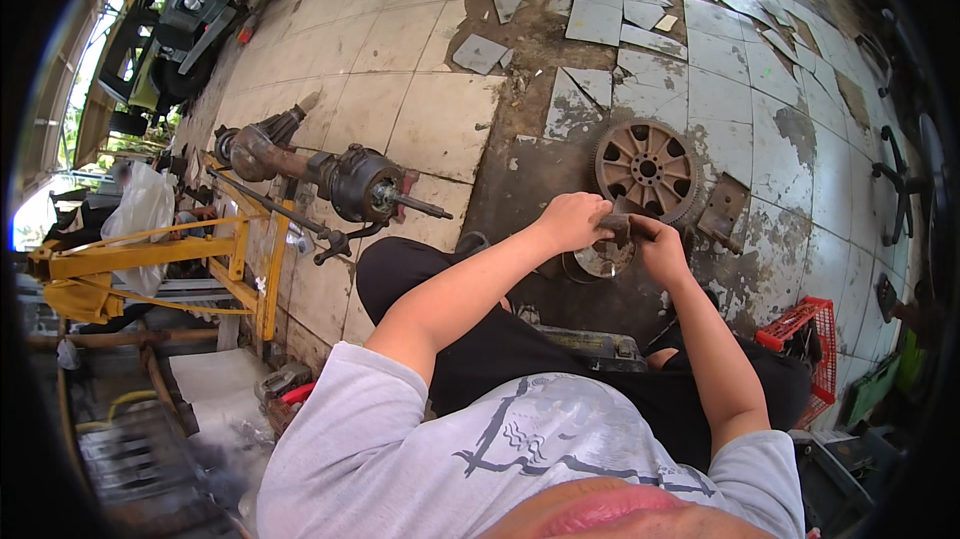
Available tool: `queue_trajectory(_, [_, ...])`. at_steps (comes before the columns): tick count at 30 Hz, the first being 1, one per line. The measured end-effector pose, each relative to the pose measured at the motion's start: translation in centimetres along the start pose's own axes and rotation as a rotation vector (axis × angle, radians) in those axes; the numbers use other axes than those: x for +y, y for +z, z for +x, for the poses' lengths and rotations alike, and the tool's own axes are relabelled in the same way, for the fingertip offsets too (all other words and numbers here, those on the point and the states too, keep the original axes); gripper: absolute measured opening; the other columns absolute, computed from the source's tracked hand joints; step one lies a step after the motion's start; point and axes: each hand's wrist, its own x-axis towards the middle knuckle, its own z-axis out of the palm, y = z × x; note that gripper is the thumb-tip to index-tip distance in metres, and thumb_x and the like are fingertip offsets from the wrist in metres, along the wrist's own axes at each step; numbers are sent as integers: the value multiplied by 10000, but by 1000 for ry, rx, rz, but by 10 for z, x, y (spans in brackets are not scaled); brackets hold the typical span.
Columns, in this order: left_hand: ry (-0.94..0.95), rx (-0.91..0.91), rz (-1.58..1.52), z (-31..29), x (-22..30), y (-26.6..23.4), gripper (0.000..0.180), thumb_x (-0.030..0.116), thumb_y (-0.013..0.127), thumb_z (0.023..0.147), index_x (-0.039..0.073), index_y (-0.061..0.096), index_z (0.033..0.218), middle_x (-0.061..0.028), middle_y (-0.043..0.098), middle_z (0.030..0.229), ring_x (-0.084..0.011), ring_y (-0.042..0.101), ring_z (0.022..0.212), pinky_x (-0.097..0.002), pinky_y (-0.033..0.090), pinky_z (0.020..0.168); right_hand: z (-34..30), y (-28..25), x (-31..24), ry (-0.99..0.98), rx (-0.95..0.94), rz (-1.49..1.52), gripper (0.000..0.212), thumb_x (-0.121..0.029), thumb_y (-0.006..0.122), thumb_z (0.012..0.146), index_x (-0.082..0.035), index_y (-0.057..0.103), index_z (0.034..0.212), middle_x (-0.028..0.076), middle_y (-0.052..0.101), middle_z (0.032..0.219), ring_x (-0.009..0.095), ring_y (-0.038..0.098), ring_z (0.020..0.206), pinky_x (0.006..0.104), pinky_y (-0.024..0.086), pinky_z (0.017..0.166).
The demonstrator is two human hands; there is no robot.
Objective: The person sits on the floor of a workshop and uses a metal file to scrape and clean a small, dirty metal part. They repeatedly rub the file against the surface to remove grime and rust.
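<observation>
My left hand (577,220) is closed on one side of a small, dirty brown metal part (616,225). On its other side, the fingers of my right hand (661,251) grip the same part. Its exact kind is hard to make out behind my fingers. Right below it is a round, shallow container (604,261), with its far rim partly covered by my hands. Just beyond my hands a large rusty flywheel (647,171) with a toothed rim and a spoked middle lies flat on the floor.
To the flywheel's right lies a rusty metal plate (724,211). On the left, a greasy axle assembly (345,179) stretches across the tiles, near a yellow metal frame (240,257). A red plastic crate (812,349) stands at my right knee. Broken tiles (600,14) litter the far floor.
</observation>
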Motion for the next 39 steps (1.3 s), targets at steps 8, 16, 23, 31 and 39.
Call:
queue_trajectory(8, [-16, -5, 10, 2, -1, -2, 374, 404, 785, 889, 78, 632, 990, -100, 688, 998, -345, 687, 1037, -497, 559, 840, -3, 3, -13, 47, 13, 17, 424, 123, 601, 910, 12, 722, 1301, 106, 788, 1194, 163, 722, 1105, 322, 531, 1007])
queue_trajectory(16, [2, 24, -1, 0, -4, -1, 379, 402, 788, 885, 72, 631, 988, -99, 679, 982, -344, 686, 1014, -493, 559, 832, 1, 3, -7, 8, 15, 11, 409, 112, 602, 920, 12, 723, 1298, 114, 791, 1186, 175, 730, 1110, 325, 535, 1002])
queue_trajectory(23, [15, 29, -4, -1, 1, 0, 360, 385, 786, 886, 74, 636, 989, -98, 680, 978, -350, 690, 1004, -494, 557, 825, 1, 2, 13, 20, 11, -24, 432, 106, 600, 917, 10, 715, 1322, 111, 782, 1218, 172, 734, 1090, 324, 545, 985])
queue_trajectory(31, [7, 29, 14, -1, -4, 1, 361, 393, 782, 895, 80, 650, 1017, -98, 688, 986, -343, 693, 1015, -488, 565, 838, -4, -7, -21, 333, -144, 205, 555, 85, 707, 865, -7, 669, 1411, 9, 747, 1193, 113, 674, 1046, 294, 530, 951])
queue_trajectory(39, [-2, 30, -11, 1, 0, -3, 358, 390, 780, 899, 86, 660, 1047, -96, 695, 1011, -343, 689, 1034, -485, 567, 843, -3, -3, 8, 241, -146, 105, 640, 103, 705, 832, -48, 653, 1451, 15, 734, 1256, 117, 656, 1086, 304, 508, 987])
